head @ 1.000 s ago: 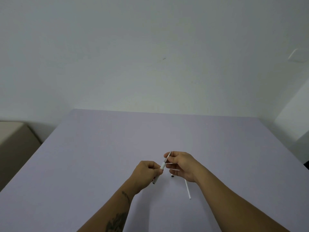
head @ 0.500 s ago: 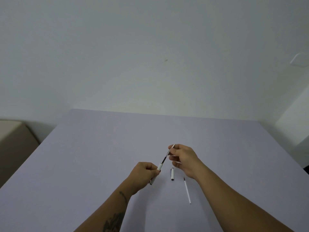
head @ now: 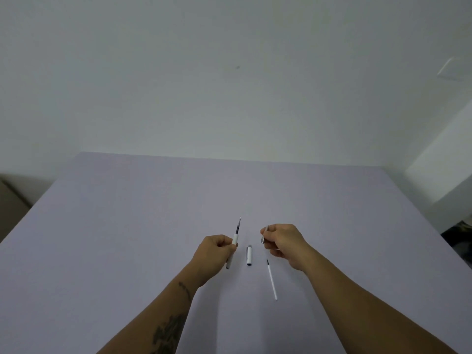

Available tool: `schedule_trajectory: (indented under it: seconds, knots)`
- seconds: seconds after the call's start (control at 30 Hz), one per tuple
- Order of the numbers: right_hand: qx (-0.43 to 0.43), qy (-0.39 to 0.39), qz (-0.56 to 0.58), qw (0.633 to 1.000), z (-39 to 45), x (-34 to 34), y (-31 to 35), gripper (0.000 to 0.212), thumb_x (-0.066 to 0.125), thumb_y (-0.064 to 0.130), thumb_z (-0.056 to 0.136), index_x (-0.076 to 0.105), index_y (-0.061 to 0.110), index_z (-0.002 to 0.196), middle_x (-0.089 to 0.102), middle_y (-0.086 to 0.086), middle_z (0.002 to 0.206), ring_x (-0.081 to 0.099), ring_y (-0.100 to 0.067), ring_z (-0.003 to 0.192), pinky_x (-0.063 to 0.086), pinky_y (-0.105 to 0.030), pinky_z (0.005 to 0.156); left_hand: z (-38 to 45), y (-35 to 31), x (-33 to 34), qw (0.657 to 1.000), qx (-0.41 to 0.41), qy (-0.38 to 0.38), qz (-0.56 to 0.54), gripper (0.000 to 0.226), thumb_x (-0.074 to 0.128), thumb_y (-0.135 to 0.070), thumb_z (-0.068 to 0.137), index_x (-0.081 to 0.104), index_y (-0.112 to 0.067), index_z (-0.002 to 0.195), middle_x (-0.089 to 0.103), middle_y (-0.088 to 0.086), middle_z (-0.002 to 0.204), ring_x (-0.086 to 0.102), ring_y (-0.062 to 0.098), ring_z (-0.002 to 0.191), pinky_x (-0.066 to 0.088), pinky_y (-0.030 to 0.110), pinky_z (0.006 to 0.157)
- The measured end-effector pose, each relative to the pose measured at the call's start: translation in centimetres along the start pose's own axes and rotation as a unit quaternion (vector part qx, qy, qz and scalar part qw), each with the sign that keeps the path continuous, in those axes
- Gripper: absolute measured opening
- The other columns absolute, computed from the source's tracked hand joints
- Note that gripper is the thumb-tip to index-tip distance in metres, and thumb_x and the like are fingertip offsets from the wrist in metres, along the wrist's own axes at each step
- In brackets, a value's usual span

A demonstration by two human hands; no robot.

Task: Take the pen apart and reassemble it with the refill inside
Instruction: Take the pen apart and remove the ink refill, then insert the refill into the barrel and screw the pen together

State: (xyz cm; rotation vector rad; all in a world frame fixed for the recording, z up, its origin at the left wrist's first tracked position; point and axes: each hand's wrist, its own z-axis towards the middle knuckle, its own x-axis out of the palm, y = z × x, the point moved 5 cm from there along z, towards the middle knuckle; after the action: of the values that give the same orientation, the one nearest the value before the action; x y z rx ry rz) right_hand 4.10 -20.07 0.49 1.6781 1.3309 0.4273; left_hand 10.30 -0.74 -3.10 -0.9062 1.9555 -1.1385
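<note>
My left hand grips a white pen barrel, held tilted above the table. A dark refill sticks out of its top end. My right hand pinches a small grey tip piece, held apart from the barrel. A white pen cap lies on the table between the two hands. A second, thin white refill with a dark tip lies on the table just below my right hand.
The work surface is a pale lilac table, set against a white wall. A brown box stands off the table's left side. Dark objects sit past the right edge.
My hands have drawn apart: the right took the tip piece off the refill's end and moved right. The left keeps the barrel with the refill now bare at its top.
</note>
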Motion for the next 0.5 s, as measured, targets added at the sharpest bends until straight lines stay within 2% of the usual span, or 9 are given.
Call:
schedule_trajectory:
  seconds: [0.17, 0.23, 0.3, 0.37, 0.5]
  knots:
    - [0.004, -0.043, -0.153, 0.987, 2.9, -1.1, -3.5, 0.008, 0.065, 0.005, 0.081, 0.073, 0.004, 0.080, 0.073, -0.007, 0.075, 0.064, -0.018, 0.064, 0.053, -0.030, 0.062, 0.9, 1.5, 1.2, 0.999, -0.035, 0.013, 0.023, 0.016, 0.063, -0.022, 0.091, 0.073, -0.010, 0.094, 0.062, 0.003, 0.079, 0.052, 0.018, 0.070, 0.046, 0.030, 0.069]
    - [0.001, -0.044, -0.200, 0.979, 3.9, -0.8, -4.3, 0.009, 0.065, 0.005, 0.076, 0.067, -0.002, 0.070, 0.068, -0.007, 0.068, 0.058, -0.017, 0.058, 0.047, -0.027, 0.056, 1.2, 1.9, 1.2, 0.998, -0.050, 0.010, 0.030, 0.016, 0.063, -0.022, 0.091, 0.074, -0.011, 0.093, 0.062, 0.002, 0.079, 0.053, 0.017, 0.071, 0.046, 0.030, 0.069]
    - [0.002, -0.036, -0.236, 0.971, 4.9, 0.0, -4.8, 0.019, 0.063, 0.006, 0.073, 0.057, 0.008, 0.056, 0.062, -0.005, 0.061, 0.053, -0.018, 0.055, 0.040, -0.024, 0.053, 1.6, 2.3, 1.1, 0.997, -0.064, 0.004, 0.031, 0.015, 0.062, -0.021, 0.091, 0.074, -0.012, 0.093, 0.062, 0.001, 0.079, 0.052, 0.017, 0.071, 0.046, 0.030, 0.070]
    - [0.008, -0.033, -0.262, 0.965, 6.0, 0.7, -5.1, 0.019, 0.062, 0.009, 0.071, 0.054, 0.014, 0.055, 0.057, -0.003, 0.060, 0.052, -0.021, 0.057, 0.038, -0.023, 0.053, 1.9, 2.6, 1.1, 0.997, -0.076, -0.002, 0.034, 0.014, 0.062, -0.021, 0.092, 0.074, -0.012, 0.092, 0.063, 0.000, 0.079, 0.053, 0.017, 0.071, 0.046, 0.030, 0.070]
    - [0.037, -0.016, -0.303, 0.952, 7.6, 1.8, -6.3, 0.015, 0.062, 0.015, 0.070, 0.049, 0.012, 0.061, 0.053, -0.002, 0.060, 0.048, -0.021, 0.055, 0.036, -0.023, 0.051, 2.4, 3.4, 1.5, 0.995, -0.092, -0.005, 0.032, 0.013, 0.063, -0.021, 0.092, 0.074, -0.014, 0.091, 0.062, -0.001, 0.076, 0.052, 0.017, 0.070, 0.046, 0.030, 0.071]
